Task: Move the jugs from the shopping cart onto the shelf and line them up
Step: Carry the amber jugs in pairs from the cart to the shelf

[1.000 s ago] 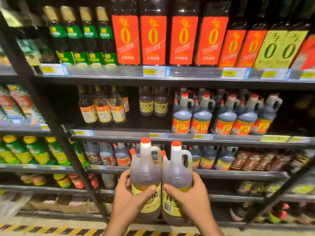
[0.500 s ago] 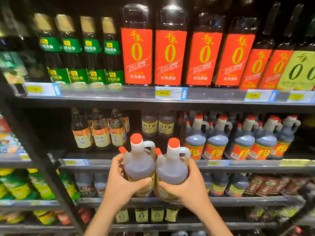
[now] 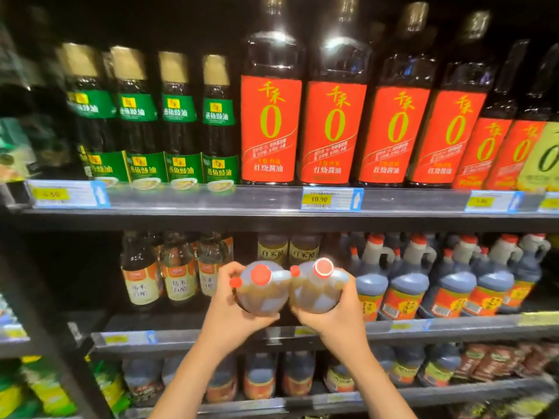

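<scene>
The labels of both held jugs face away, unreadable. Each hand's palm is hidden against its jug. At nine o'clock, packets smear into blur. At three o'clock, the yellow-green label is cut by the edge. Price tags at two o'clock are too blurred to read.

Dim aisle, bright overhead glare, wide-angle warp

Light from above strikes white glare on the shoulders of the red-labelled soy sauce bottles; the shelf recess at left lies in deep shadow. Shelf lines bow toward the edges, where the green packets at lower left and the far-right bottles smear into blur
</scene>
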Available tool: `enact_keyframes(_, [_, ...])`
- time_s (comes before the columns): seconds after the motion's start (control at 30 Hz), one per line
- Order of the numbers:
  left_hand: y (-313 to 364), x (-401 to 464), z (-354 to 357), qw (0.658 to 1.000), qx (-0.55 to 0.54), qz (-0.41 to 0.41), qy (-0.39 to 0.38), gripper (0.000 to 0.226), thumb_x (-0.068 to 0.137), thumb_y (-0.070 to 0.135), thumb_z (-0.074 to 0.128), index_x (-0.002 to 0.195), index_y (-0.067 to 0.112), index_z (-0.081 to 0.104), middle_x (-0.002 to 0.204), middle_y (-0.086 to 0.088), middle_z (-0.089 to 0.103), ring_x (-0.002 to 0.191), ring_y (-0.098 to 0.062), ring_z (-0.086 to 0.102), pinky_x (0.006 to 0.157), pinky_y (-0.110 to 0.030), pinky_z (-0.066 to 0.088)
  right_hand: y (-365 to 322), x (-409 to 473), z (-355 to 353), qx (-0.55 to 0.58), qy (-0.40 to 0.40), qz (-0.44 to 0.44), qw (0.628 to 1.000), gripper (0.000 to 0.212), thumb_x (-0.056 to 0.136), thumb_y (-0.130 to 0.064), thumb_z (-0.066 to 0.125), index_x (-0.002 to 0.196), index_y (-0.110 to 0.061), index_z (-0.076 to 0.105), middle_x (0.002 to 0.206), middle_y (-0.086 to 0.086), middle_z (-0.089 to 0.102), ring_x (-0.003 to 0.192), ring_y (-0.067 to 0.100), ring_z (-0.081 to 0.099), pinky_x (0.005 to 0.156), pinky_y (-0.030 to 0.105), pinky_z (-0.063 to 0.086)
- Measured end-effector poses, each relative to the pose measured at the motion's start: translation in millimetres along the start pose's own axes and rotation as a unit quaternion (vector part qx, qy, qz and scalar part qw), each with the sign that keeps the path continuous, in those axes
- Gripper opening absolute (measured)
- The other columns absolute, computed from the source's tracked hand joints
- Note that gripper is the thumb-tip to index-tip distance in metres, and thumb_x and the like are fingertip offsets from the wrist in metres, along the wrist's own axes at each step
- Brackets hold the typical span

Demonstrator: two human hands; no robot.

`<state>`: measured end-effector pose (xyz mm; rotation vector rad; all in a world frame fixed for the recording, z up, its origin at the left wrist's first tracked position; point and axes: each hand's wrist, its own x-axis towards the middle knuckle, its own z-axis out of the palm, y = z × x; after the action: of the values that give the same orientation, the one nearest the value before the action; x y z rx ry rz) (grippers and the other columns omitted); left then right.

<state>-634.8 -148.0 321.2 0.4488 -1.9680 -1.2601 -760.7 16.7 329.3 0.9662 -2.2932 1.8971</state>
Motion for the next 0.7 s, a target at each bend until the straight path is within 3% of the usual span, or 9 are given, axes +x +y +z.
enact_keyframes(0.13, [-14.5,12.8,5.3,0.997,0.034,-0.075,-0.005,0.081,0.048,0.018,0.101,0.105,0.022,0.043,0.104,0.004,0.062,0.092,0.005,0.064,0.072,-0.016,0.053,6.2,11.4,9.4,-0.039,-0.006,0.054,0.998,0.077,0.055,-0.028,0.097,0.115,-0.032,0.049,0.105,-0.016,0.065,0.095,-0.01,0.061,0.069,0.01,0.049])
enact_keyframes(0.27, [-28.3,27.9,4.5,0.985,0.082,-0.147,-0.03,0.088,0.034,0.053,0.099,0.105,0.022,0.056,0.097,0.004,0.071,0.089,-0.006,0.07,0.073,-0.033,0.061,12.0,22.3,15.5,-0.076,-0.018,0.105,0.991,0.073,0.056,-0.035,0.097,0.109,-0.026,0.048,0.1,-0.012,0.063,0.09,0.0,0.061,0.061,0.015,0.048])
enact_keyframes(0.37, [-26.3,33.6,5.5,0.978,0.11,-0.172,-0.049,0.078,0.052,0.045,0.096,0.106,0.009,0.053,0.091,0.005,0.062,0.08,-0.003,0.06,0.063,-0.024,0.053,14.6,30.3,18.6,-0.093,-0.015,0.125,0.988,0.07,0.057,-0.037,0.097,0.105,-0.019,0.049,0.097,-0.01,0.06,0.09,0.006,0.061,0.059,0.013,0.045])
enact_keyframes(0.43, [-25.8,37.6,6.7,0.978,0.12,-0.16,-0.056,0.071,0.064,0.038,0.093,0.113,0.005,0.053,0.083,0.004,0.061,0.069,-0.001,0.054,0.056,-0.024,0.049,14.0,35.3,18.6,-0.101,-0.017,0.138,0.985,0.064,0.062,-0.038,0.095,0.101,-0.017,0.049,0.092,-0.012,0.057,0.084,-0.001,0.056,0.057,0.009,0.045])
enact_keyframes(0.5, [-28.3,41.0,7.6,0.984,0.104,-0.129,-0.072,0.076,0.069,0.04,0.09,0.13,0.02,0.05,0.098,0.012,0.067,0.081,0.003,0.061,0.071,-0.025,0.055,14.2,40.9,17.8,-0.119,-0.026,0.148,0.981,0.06,0.066,-0.041,0.093,0.1,-0.017,0.049,0.089,-0.013,0.058,0.078,-0.005,0.053,0.055,0.008,0.045])
enact_keyframes(0.57, [-29.5,42.5,7.9,0.981,0.116,-0.122,-0.094,0.073,0.073,0.045,0.085,0.13,0.035,0.041,0.107,0.025,0.063,0.094,0.007,0.061,0.087,-0.027,0.054,14.3,45.8,17.5,-0.135,-0.04,0.154,0.978,0.058,0.068,-0.046,0.09,0.099,-0.018,0.049,0.093,-0.004,0.065,0.078,-0.001,0.057,0.06,0.014,0.05])
enact_keyframes(0.63, [-29.9,42.5,6.6,0.974,0.148,-0.125,-0.114,0.066,0.076,0.054,0.079,0.127,0.026,0.046,0.103,0.013,0.067,0.091,-0.003,0.064,0.084,-0.035,0.057,14.1,47.9,17.6,-0.147,-0.047,0.155,0.976,0.059,0.07,-0.05,0.087,0.101,-0.018,0.048,0.099,0.001,0.068,0.084,0.01,0.062,0.071,0.028,0.056])
enact_keyframes(0.7, [-27.2,36.8,2.2,0.966,0.184,-0.128,-0.129,0.079,0.083,0.054,0.072,0.143,0.015,0.038,0.106,0.01,0.064,0.09,-0.005,0.062,0.079,-0.03,0.055,10.8,44.0,16.5,-0.166,-0.065,0.152,0.972,0.056,0.077,-0.048,0.083,0.102,-0.018,0.043,0.1,0.001,0.063,0.09,0.016,0.06,0.069,0.025,0.051])
